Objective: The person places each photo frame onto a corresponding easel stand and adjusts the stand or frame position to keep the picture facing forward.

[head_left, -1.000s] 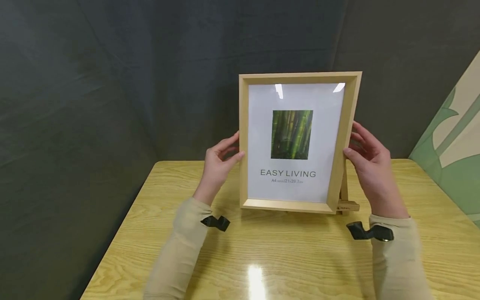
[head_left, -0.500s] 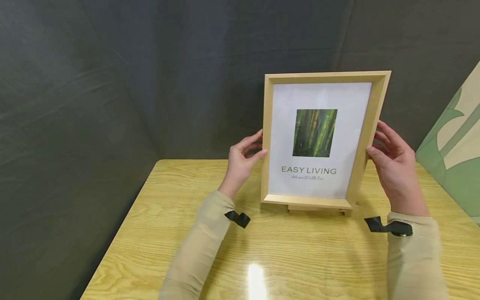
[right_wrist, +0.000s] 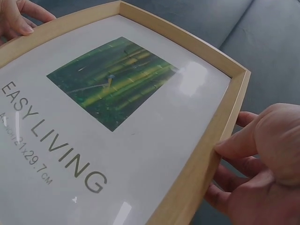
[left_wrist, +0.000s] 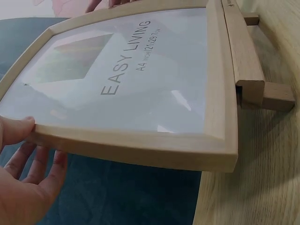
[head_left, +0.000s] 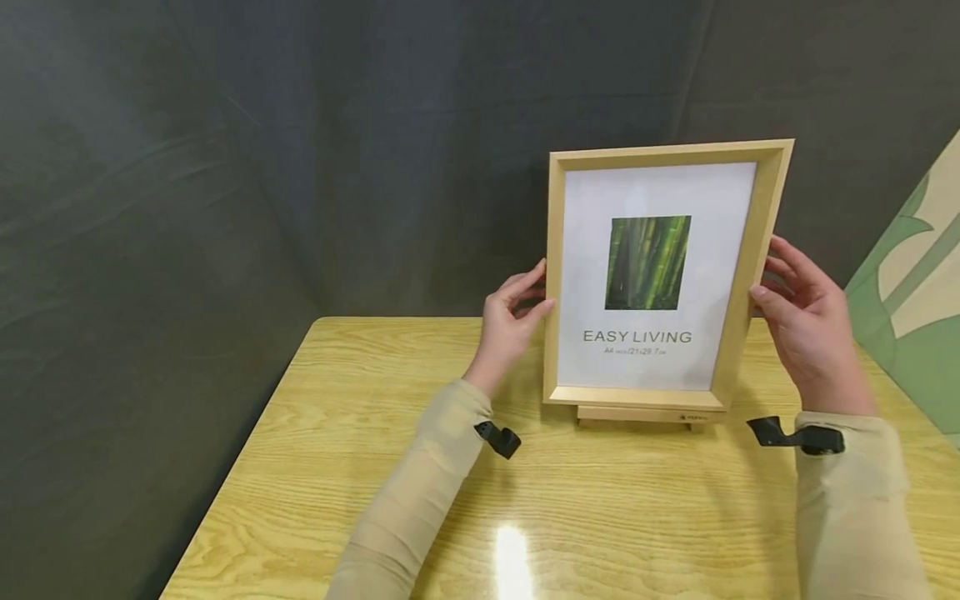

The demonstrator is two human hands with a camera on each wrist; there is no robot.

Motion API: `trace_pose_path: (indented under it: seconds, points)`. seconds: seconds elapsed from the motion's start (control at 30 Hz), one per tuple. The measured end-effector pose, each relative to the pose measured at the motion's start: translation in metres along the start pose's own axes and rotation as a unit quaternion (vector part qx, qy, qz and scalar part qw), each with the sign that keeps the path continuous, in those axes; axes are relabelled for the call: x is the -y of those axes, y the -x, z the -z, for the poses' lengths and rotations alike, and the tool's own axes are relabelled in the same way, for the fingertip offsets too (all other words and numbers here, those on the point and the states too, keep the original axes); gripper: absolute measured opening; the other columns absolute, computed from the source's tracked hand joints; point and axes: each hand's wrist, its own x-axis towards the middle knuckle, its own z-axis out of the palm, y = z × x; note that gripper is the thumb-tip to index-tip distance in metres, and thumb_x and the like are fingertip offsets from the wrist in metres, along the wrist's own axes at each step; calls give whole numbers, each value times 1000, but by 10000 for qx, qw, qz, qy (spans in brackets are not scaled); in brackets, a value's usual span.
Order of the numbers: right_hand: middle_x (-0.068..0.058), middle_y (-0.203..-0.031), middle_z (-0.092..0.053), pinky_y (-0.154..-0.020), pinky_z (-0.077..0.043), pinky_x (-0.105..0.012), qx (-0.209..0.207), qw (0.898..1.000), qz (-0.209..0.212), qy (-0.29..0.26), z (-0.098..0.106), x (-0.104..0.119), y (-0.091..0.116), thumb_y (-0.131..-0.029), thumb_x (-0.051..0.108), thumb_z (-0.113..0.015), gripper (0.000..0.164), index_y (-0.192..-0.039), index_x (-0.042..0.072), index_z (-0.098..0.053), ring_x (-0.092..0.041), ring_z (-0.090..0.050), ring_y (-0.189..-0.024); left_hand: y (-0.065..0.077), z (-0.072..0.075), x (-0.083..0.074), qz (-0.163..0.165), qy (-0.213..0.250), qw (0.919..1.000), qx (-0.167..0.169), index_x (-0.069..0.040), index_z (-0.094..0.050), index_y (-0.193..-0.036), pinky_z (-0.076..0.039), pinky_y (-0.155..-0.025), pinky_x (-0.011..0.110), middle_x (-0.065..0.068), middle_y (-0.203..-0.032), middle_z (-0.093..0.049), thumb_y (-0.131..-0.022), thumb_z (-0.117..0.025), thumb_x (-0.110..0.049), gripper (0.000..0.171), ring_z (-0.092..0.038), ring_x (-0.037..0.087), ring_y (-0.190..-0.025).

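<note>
A light wooden picture frame (head_left: 555,275) stands upright, leaning slightly back, with a green bamboo picture and the words EASY LIVING on its white sheet. My left hand (head_left: 512,323) grips its left side, thumb in front and fingers behind. On the opposite side my right hand (head_left: 813,321) holds the edge the same way, as the right wrist view also shows. Under the frame's bottom edge is the ledge of a small wooden easel (head_left: 637,414). In the left wrist view the frame's lower edge lies right along that ledge (left_wrist: 243,51). The easel's upper part is hidden behind the frame.
The easel stands on a wood-grain table (head_left: 360,400). Behind the table hangs a dark grey curtain (head_left: 420,150). A wall with a green leaf pattern (head_left: 918,308) rises at the right. Black wrist cameras sit on both beige sleeves (head_left: 420,483).
Both hands have carried the picture frame to the right and slightly back. It now overlaps the easel, whose ledge earlier stuck out at the frame's lower right.
</note>
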Motion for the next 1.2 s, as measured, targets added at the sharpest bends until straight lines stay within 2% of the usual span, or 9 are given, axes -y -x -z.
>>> trace_pose_path:
  seconds: [0.2,0.3,0.5,0.6,0.8,1.0,1.2]
  points:
    - [-9,-124,-49,-74,-52,-19,-236,9990,-336,169,8,5,-2,-89,-15,-53,58,-142,8,-48,-19,-51,-106,-1,-7,-1,32,97,9993,350,7,-47,-136,-51,-89,45,26,-123,-52,-88,-61,12,50,-56,41,-107]
    - [-8,-125,-48,-74,-51,-19,-266,9980,-456,342,10,5,-3,-89,-12,-55,58,-142,11,-48,-18,-50,-107,-2,-9,-1,72,124,9991,388,7,-46,-136,-50,-90,44,27,-125,-51,-88,-60,13,51,-55,42,-108]
    - [-7,-123,-48,-71,-51,-18,-237,9974,-443,520,15,3,-4,-90,-11,-55,57,-142,11,-48,-17,-49,-104,-2,-12,1,206,129,9988,416,6,-46,-137,-50,-90,44,27,-125,-50,-88,-60,12,51,-55,42,-109]
    - [-7,-123,-47,-71,-50,-18,-251,9971,-473,534,15,3,-5,-90,-11,-55,57,-142,12,-48,-17,-49,-105,-3,-12,2,253,120,9987,417,5,-46,-138,-51,-89,41,26,-125,-51,-88,-60,12,52,-55,40,-108]
    - [-6,-125,-47,-72,-49,-18,-394,9969,-565,384,15,2,-5,-90,-10,-55,56,-142,13,-49,-16,-49,-106,-3,-11,4,358,217,9982,435,5,-45,-138,-49,-90,44,25,-128,-51,-88,-60,12,53,-55,40,-109]
    - [-5,-121,-47,-74,-49,-16,-616,9943,-679,539,21,-6,9,-91,-5,-59,52,-140,9,-48,-13,-52,-103,7,-8,12,918,206,9939,575,3,-45,-139,-52,-87,43,23,-123,-55,-94,-58,2,47,-58,33,-106]
    - [-3,-113,-47,-74,-48,-15,-559,9902,-1042,737,31,-16,26,-92,6,-62,49,-138,9,-47,-10,-52,-97,26,-1,48,1554,504,9839,724,-7,-52,-136,-52,-86,43,13,-118,-58,-96,-58,-8,41,-61,22,-101]
